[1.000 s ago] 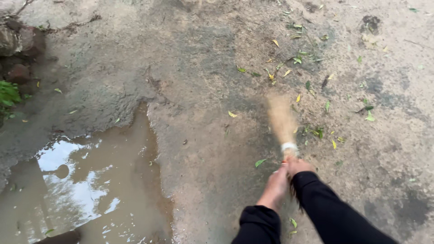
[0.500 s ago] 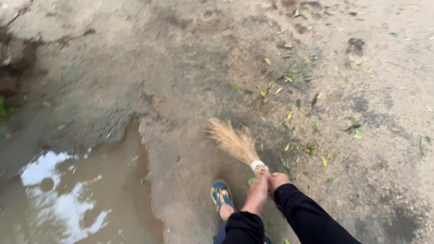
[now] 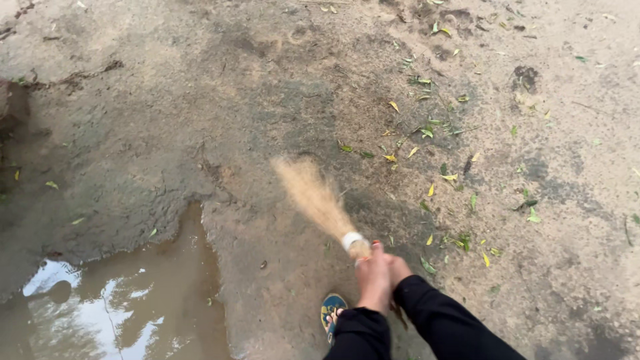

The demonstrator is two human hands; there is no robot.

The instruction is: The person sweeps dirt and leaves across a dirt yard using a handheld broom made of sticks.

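We have both hands wrapped tight round the short broom [image 3: 319, 200]: the left hand [image 3: 373, 277] in front, the right hand [image 3: 399, 268] just behind and touching it, both closed on the handle right below the white binding. The straw head fans out up and to the left of our grip, blurred with motion, low over the damp ground [image 3: 200, 120].

How far along are we? The strip straight ahead of our hands and off to their left looks largely brushed bare, down to the edge of the muddy puddle [image 3: 120, 307]. Still to go, as we judge it: the scattered leaves [image 3: 427, 133], yellow and green, lying up and to the right of our grip, well clear of the bristles.

Against half a second ago, the broom head has swung farther up and out from our hands and gone blurry where it was sharp. Our sandalled foot [image 3: 331, 311], just left of and below the hands, shows less. A second ago the head pointed nearly straight up from the grip, over by the leaves.
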